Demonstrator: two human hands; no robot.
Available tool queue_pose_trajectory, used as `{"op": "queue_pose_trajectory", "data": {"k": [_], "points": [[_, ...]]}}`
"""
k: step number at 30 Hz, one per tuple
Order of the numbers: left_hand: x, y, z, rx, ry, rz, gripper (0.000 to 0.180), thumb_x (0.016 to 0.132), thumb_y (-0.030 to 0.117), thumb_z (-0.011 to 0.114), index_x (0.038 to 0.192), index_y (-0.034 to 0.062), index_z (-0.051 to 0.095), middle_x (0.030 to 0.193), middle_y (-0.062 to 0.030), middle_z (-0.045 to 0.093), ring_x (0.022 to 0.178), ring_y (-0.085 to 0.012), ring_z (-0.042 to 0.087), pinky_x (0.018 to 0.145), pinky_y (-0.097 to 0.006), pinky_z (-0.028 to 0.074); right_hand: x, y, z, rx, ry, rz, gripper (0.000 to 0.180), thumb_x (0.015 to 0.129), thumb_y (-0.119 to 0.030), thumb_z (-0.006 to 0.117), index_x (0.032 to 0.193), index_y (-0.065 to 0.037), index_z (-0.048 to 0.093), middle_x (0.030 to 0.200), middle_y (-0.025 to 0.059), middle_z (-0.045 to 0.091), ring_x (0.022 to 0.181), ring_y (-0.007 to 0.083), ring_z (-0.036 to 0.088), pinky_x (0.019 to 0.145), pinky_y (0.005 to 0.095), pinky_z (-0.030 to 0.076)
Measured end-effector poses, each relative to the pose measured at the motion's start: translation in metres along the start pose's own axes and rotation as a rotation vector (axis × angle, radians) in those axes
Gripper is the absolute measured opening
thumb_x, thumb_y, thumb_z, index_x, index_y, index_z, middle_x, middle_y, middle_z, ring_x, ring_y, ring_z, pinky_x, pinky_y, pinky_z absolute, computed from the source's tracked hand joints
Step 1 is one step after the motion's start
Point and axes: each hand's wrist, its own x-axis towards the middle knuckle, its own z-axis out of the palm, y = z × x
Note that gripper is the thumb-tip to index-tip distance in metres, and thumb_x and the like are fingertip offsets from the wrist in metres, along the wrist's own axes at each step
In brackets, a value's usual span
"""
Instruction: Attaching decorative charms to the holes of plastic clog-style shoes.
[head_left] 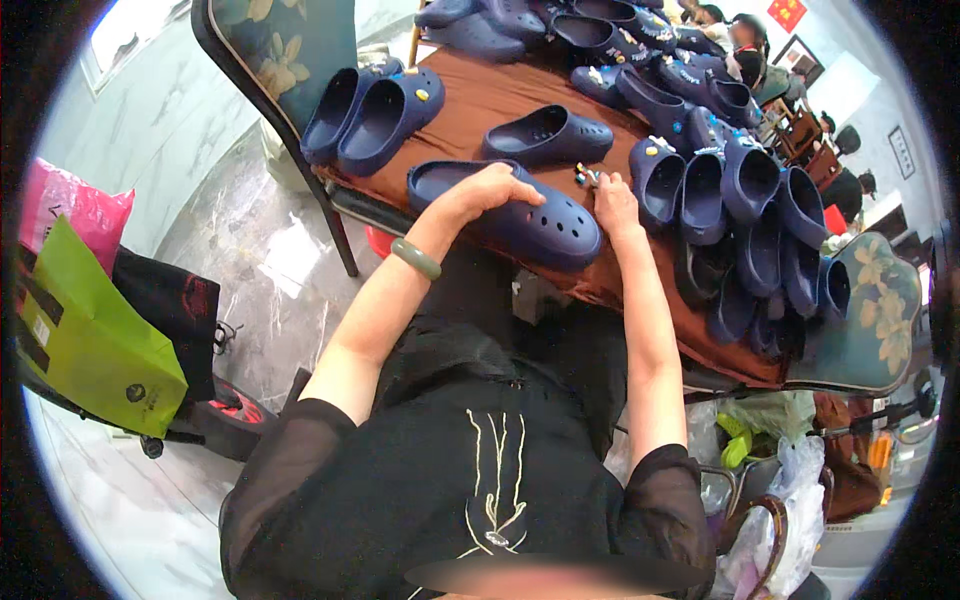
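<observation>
My left hand [488, 192] is wrapped over the side of a navy clog [560, 232] with round holes in its upper, its thumb near those holes. The clog lies at the table's near edge with its toe to the right. To the right of it, my right hand [616, 204] pinches at a small cluster of colourful shoe charms [587, 176] by its fingertips. Just behind lies another navy clog [550, 136] with no charms showing. At the left end of the table sits a pair of navy clogs [392, 118], with a yellow charm on one.
A brown cloth [470, 95] covers the table. Many navy clogs with charms [705, 190] are heaped at the right. Floral-backed chairs [285, 55] [870, 310] stand at both ends. A green bag [100, 320] is at left. Other people sit in the background.
</observation>
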Motion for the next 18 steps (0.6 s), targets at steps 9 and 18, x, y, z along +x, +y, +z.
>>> {"op": "queue_pose_trajectory", "data": {"k": [9, 18], "points": [[0.013, -0.006, -0.006, 0.036, 0.041, 0.092, 0.019, 0.068, 0.019, 0.070, 0.078, 0.0037, 0.065, 0.073, -0.0051, 0.063, 0.063, -0.0138, 0.057, 0.063, -0.028, 0.046, -0.010, 0.014, -0.012, 0.964, 0.116, 0.337, 0.017, 0.085, -0.019, 0.061, 0.096, -0.007, 0.067, 0.078, 0.0033, 0.065, 0.066, 0.0102, 0.057, 0.057, 0.0232, 0.043], [0.009, 0.000, -0.009, 0.058, 0.040, 0.041, 0.024, 0.069, 0.024, 0.070, 0.079, 0.0021, 0.066, 0.073, -0.0053, 0.064, 0.062, -0.0130, 0.058, 0.060, -0.026, 0.046, -0.062, -0.047, -0.064, 0.922, 0.490, -0.173, 0.018, 0.078, -0.001, 0.065, 0.096, -0.005, 0.066, 0.089, 0.0032, 0.065, 0.078, 0.0146, 0.060, 0.071, 0.0251, 0.048]]}}
